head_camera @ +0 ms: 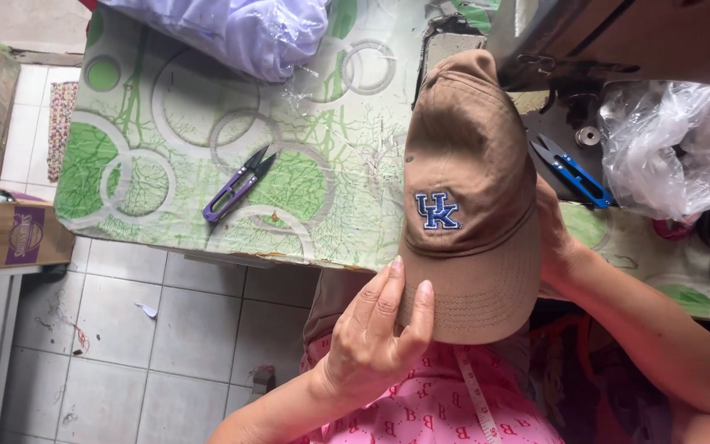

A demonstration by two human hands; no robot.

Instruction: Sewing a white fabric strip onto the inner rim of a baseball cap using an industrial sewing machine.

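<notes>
brown cap (466,164) | between left hand (371,345) and right hand (556,242) grip

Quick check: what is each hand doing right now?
Left hand: fingers closed on the brim of the brown cap.
Right hand: mostly hidden behind the cap, supporting it; grip cannot be told.

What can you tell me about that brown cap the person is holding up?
The brown cotton-looking baseball cap has a rounded crown, a stitched brim and a blue-and-white embroidered emblem on its front. It is held above the green patterned table, brim toward the person. The left hand holds the brim's edge, fingers on top; the right hand supports the cap from its far side, mostly hidden. It looks clean and undamaged.
</notes>
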